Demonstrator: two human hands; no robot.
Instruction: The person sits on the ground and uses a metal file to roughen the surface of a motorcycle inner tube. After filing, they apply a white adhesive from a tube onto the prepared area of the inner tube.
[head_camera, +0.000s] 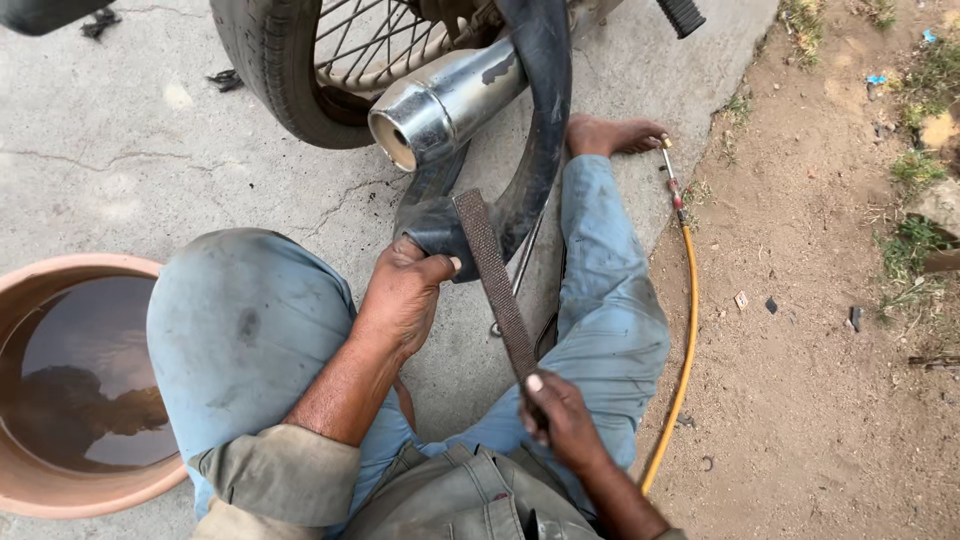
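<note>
At frame centre, the left hand (403, 298) pinches a black inner tube (530, 150) while the right hand (562, 418) lays a flat rasp file (495, 280) across it; a water basin (30, 480) sits lower left.

Wheel (290, 70): your top edge at 12 o'clock cuts it off; you see only its lower arc.
Inner tube (540, 100): it leaves your view at 12 o'clock.
File (495, 275): its handle hides inside your right hand (560, 420).
Basin (60, 390): cropped at 9 o'clock.
Hose (685, 340): its lower end vanishes behind your right arm at 5 o'clock.
</note>
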